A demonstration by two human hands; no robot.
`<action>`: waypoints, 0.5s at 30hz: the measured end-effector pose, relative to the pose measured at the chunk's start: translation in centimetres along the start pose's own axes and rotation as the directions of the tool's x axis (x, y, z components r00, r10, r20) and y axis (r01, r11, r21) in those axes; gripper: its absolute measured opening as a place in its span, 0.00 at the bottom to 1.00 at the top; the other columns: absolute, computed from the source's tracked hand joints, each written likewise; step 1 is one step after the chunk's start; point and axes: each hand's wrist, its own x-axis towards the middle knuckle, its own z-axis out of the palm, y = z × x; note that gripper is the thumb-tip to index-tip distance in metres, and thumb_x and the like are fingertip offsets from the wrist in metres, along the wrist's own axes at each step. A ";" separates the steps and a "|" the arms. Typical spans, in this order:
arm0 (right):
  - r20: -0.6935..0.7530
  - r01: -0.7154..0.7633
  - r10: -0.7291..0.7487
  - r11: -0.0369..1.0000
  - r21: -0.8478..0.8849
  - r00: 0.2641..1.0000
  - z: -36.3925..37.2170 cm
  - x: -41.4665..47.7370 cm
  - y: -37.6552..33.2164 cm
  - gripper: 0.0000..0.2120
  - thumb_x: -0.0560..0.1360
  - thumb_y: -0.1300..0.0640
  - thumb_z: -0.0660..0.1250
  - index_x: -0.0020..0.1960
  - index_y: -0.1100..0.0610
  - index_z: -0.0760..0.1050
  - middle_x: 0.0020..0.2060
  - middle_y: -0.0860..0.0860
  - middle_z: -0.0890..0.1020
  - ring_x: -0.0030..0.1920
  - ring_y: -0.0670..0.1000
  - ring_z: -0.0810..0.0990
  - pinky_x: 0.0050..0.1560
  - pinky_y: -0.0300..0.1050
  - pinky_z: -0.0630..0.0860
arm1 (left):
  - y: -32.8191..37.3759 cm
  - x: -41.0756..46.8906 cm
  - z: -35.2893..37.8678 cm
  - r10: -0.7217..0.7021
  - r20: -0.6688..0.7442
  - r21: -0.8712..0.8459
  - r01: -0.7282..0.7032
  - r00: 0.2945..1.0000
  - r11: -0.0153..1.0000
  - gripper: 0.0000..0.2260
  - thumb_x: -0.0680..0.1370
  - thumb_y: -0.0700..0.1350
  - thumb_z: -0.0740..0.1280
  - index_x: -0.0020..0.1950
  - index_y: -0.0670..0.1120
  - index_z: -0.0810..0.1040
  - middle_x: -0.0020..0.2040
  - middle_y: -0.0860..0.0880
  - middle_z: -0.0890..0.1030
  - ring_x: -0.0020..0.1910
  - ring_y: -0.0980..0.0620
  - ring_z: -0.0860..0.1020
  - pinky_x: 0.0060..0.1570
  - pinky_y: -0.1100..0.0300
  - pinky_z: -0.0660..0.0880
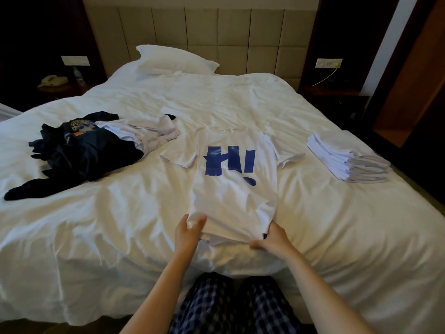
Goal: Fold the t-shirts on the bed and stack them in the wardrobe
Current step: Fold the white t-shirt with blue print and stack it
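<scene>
A white t-shirt (234,189) with a blue print lies flat, front up, in the middle of the bed (96,213), collar toward the headboard and both sleeves spread. My left hand (187,232) pinches its bottom left hem corner. My right hand (272,241) grips the bottom right hem corner. The hem is bunched between my hands near the foot edge. To the left lies a loose heap of dark and white t-shirts (91,145). At the right side sits a stack of folded white t-shirts (346,157).
A white pillow (175,60) rests against the padded headboard. Dark bedside tables stand on both sides, the left one with a phone (54,80) and a bottle. A wooden door or wardrobe panel (409,80) is at the far right. My checked trousers touch the bed's foot.
</scene>
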 end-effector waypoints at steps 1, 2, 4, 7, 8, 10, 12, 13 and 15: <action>0.021 0.011 -0.011 1.000 -0.012 1.000 -0.1 0.0 0.0 0.33 0.66 0.65 0.76 0.68 0.58 0.67 0.52 0.50 0.76 0.51 0.47 0.72 0.34 0.28 0.67 | 0.2 0.0 0.0 -0.026 -0.007 -0.058 0.025 1.000 0.998 0.20 0.77 0.47 0.67 0.66 0.40 0.71 0.60 0.42 0.76 0.56 0.42 0.77 0.48 0.53 0.76; 0.017 0.008 -0.008 1.000 -0.013 1.000 -0.1 0.0 0.1 0.29 0.67 0.66 0.75 0.65 0.57 0.68 0.50 0.49 0.75 0.50 0.47 0.72 0.32 0.28 0.68 | 0.6 -0.1 0.0 -0.027 -0.020 -0.095 0.025 0.999 0.995 0.17 0.78 0.46 0.65 0.63 0.40 0.71 0.58 0.42 0.77 0.55 0.42 0.77 0.47 0.54 0.75; -0.085 -0.022 0.023 1.000 0.016 0.996 0.2 0.0 0.1 0.15 0.71 0.67 0.68 0.56 0.59 0.73 0.45 0.52 0.76 0.44 0.50 0.74 0.29 0.30 0.67 | 1.0 -0.3 -0.1 -0.021 -0.027 -0.095 0.018 0.999 0.995 0.13 0.79 0.46 0.65 0.60 0.41 0.71 0.55 0.43 0.77 0.55 0.43 0.76 0.46 0.54 0.73; -0.272 -0.069 0.095 0.992 0.105 0.958 0.7 0.2 0.5 0.06 0.76 0.67 0.59 0.47 0.66 0.75 0.38 0.56 0.76 0.43 0.56 0.75 0.37 0.43 0.67 | 1.4 -0.3 -0.9 -0.035 0.008 -0.106 0.036 0.999 0.994 0.19 0.75 0.45 0.70 0.61 0.40 0.70 0.56 0.43 0.76 0.55 0.44 0.77 0.51 0.50 0.75; -0.306 -0.059 0.113 0.982 0.179 0.945 0.9 0.3 0.5 0.09 0.77 0.66 0.58 0.51 0.67 0.76 0.42 0.55 0.77 0.46 0.56 0.75 0.41 0.43 0.67 | 1.5 -0.4 -1.3 -0.057 0.033 -0.130 0.061 0.998 0.990 0.23 0.71 0.44 0.74 0.61 0.41 0.69 0.55 0.43 0.76 0.54 0.44 0.77 0.54 0.47 0.76; -0.384 -0.021 0.167 0.934 0.357 0.908 1.0 0.4 0.4 0.14 0.79 0.66 0.56 0.61 0.65 0.73 0.52 0.54 0.76 0.55 0.54 0.75 0.49 0.43 0.69 | 1.7 -0.6 -2.0 -0.075 0.079 -0.159 0.087 0.994 0.983 0.28 0.65 0.38 0.75 0.60 0.43 0.67 0.52 0.45 0.75 0.52 0.44 0.76 0.51 0.47 0.77; -0.441 -0.005 0.275 0.852 0.523 0.855 0.8 0.6 0.2 0.15 0.79 0.65 0.54 0.64 0.64 0.70 0.58 0.57 0.76 0.57 0.57 0.75 0.52 0.47 0.71 | 1.7 -0.9 -2.8 -0.041 0.082 -0.083 0.048 0.996 0.995 0.26 0.63 0.36 0.69 0.57 0.44 0.65 0.48 0.47 0.73 0.45 0.48 0.75 0.42 0.55 0.76; -0.467 -0.004 0.332 0.818 0.575 0.820 0.6 0.7 0.2 0.14 0.79 0.65 0.53 0.63 0.65 0.69 0.58 0.57 0.75 0.56 0.58 0.75 0.52 0.49 0.72 | 1.4 -0.9 -3.1 -0.018 0.062 -0.061 0.022 0.998 0.998 0.24 0.64 0.35 0.68 0.56 0.44 0.64 0.47 0.47 0.72 0.44 0.49 0.74 0.39 0.58 0.75; -0.525 0.006 0.389 0.798 0.602 0.757 0.3 0.7 0.0 0.12 0.79 0.66 0.51 0.60 0.66 0.67 0.56 0.57 0.75 0.55 0.59 0.74 0.52 0.50 0.70 | 0.9 -0.9 -3.5 0.024 0.007 -0.078 -0.023 1.000 0.997 0.18 0.71 0.31 0.68 0.54 0.45 0.65 0.46 0.47 0.73 0.44 0.49 0.73 0.41 0.58 0.73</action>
